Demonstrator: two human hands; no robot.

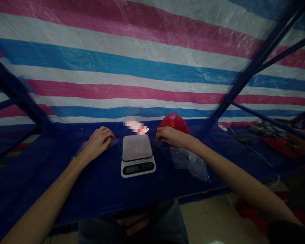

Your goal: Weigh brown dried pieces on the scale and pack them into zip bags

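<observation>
My left hand [101,139] rests on the left of the table with its fingers bent together at the edge of a clear plastic bag [114,141]. More clear plastic shows beneath the wrist. Between my hands sits a white kitchen scale [138,156] with a grey metal plate and nothing on it; its display is too dark to read. To its right, my right hand [167,135] has its fingertips closed at a small clear round-looking thing [158,143], partly hidden by the fingers. Behind that hand stands a red plastic bag [175,122].
Flat clear plastic bags [189,162] lie under my right forearm. Behind the scale is a pale, partly blurred-out item [137,127]. Blue metal posts [240,79] flank the blue table [99,189], with a striped sheet [132,71] behind. White cable [260,156] runs at the right.
</observation>
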